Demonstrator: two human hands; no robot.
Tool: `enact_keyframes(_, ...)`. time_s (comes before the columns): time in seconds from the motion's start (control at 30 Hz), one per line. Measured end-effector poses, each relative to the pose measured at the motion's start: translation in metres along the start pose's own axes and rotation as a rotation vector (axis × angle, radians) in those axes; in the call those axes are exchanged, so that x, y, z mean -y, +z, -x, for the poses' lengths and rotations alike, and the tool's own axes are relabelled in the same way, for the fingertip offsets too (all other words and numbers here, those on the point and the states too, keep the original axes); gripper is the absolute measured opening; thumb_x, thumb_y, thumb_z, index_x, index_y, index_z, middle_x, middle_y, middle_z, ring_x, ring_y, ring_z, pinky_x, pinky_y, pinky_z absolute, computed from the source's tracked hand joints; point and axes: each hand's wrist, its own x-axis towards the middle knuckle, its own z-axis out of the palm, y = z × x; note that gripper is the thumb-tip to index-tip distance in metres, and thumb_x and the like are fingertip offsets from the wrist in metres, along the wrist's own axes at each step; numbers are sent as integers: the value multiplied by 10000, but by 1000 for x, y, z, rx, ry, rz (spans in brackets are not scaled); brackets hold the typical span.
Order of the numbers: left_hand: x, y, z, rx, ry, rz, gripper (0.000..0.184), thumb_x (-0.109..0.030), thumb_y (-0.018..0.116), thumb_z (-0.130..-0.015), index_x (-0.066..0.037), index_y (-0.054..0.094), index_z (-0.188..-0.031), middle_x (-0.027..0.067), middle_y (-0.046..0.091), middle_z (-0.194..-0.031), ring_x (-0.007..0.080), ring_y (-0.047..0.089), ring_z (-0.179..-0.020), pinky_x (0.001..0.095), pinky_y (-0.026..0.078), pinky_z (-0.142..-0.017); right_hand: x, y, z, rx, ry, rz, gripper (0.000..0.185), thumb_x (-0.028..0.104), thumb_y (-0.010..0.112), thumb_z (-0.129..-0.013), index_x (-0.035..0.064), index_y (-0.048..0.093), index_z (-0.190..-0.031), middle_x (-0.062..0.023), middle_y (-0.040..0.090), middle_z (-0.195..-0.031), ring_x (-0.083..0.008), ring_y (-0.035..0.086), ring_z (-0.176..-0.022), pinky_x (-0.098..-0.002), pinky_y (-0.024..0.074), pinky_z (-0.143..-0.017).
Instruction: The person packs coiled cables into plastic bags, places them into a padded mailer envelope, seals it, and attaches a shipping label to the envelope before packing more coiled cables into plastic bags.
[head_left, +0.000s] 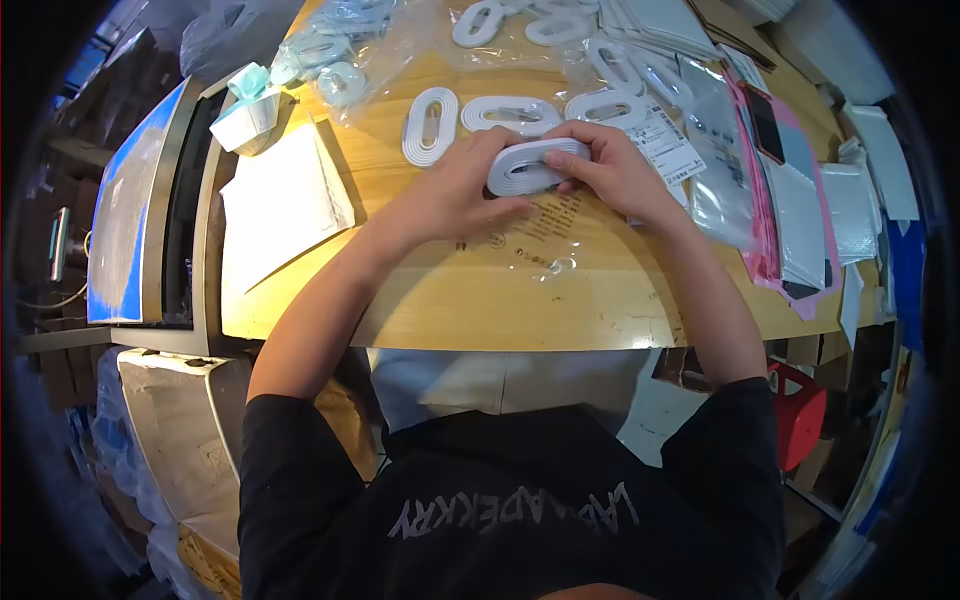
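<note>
Both my hands are at an oval coil of flat white strip (535, 167), raised a little over the wooden table. My right hand (612, 168) grips its right end, with the thumb pressed on the coil and the fingers behind. At the left end, my left hand (455, 190) has its fingers curled against the coil's far side and its thumb stretched along the near side. Below them lies a clear plastic bag (540, 225) with printed text. Just beyond my hands are similar coils: one upright oval (431, 127), one sideways (508, 115) and another (607, 107) farther right.
More bagged coils (340, 40) lie at the far side. A white paper pad (290, 200) and a small white box (245, 120) are on the left, near a monitor (140, 210). On the right are a label sheet (665, 145), pink bags (765, 200) and a phone (763, 122).
</note>
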Motion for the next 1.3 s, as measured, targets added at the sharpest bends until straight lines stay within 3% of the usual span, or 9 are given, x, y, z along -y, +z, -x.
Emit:
enact_keyframes(0.27, -31, -15, 9, 64, 13, -206, 553, -216, 735, -854, -40, 505, -1325, 175, 633, -1124, 339, 605, -1034, 396, 501, -896, 12, -39, 2, -199, -69, 159, 243, 222, 694, -934, 31, 662, -1080, -4, 659, -840, -49, 598, -700, -213, 501, -643)
enact_keyframes(0.4, -46, -22, 8, 496, -183, -134, 592, -237, 726, -855, -66, 484, -1368, 145, 611, -1183, 322, 564, -1115, 398, 475, -931, 6, -64, -2, -383, -163, -262, 255, 247, 690, -940, 35, 664, -1078, 1, 675, -840, -51, 607, -703, -208, 488, -623)
enact_keyframes(0.5, -26, 1, 9, 30, 380, -263, 541, -232, 719, -854, -94, 520, -1338, 123, 587, -1216, 305, 538, -1135, 401, 458, -918, -7, -75, -8, -422, -166, -275, 275, 261, 686, -945, 23, 660, -1079, -4, 685, -852, -58, 618, -712, -211, 488, -622)
enact_keyframes(0.53, -27, 5, 9, 30, 380, -262, 541, -232, 719, -854, -94, 520, -1338, 123, 587, -1216, 305, 538, -1135, 401, 458, -918, -5, -73, -9, -440, -174, -280, 285, 268, 684, -947, 17, 657, -1080, -6, 690, -858, -61, 623, -716, -212, 488, -622)
enact_keyframes(0.63, -31, 15, 7, -212, 133, -459, 414, -233, 716, -849, -86, 575, -1210, 112, 565, -1231, 301, 533, -1144, 412, 449, -907, 0, -64, -5, -448, -141, -204, 287, 273, 684, -946, 18, 658, -1076, -9, 690, -858, -63, 626, -720, -217, 492, -626)
enact_keyframes(0.8, -15, 0, 16, -62, -127, -500, 325, -224, 727, -824, -78, 574, -1070, 110, 602, -1136, 308, 529, -1159, 423, 444, -920, -5, -63, -7, -454, -174, -241, 296, 278, 682, -948, 10, 657, -1069, -19, 691, -859, -71, 629, -718, -226, 506, -646)
enact_keyframes(0.93, -8, -6, 9, 36, -178, -213, 231, -108, 669, -891, -59, 509, -1051, 99, 618, -964, 254, 613, -1034, 353, 490, -840, -10, -66, -8, -307, -195, -319, 289, 265, 688, -942, 12, 660, -1078, -32, 694, -898, -78, 628, -730, -228, 506, -649)
enact_keyframes(1.03, -8, -8, 6, -134, -343, 434, 152, -8, 630, -908, -37, 508, -994, 75, 614, -876, 161, 645, -881, 287, 503, -735, -6, -64, 2, -121, -178, -200, 295, 293, 709, -918, 30, 650, -1038, -46, 690, -950, -96, 628, -769, -244, 509, -696)
enact_keyframes(1.3, -20, -20, 6, -43, -365, 400, 167, -29, 721, -867, -7, 565, -920, 17, 612, -757, 68, 602, -739, 229, 480, -656, 17, -31, 10, 60, -271, -8, 291, 262, 722, -896, 30, 656, -1058, -51, 695, -1025, -105, 619, -856, -285, 507, -775)
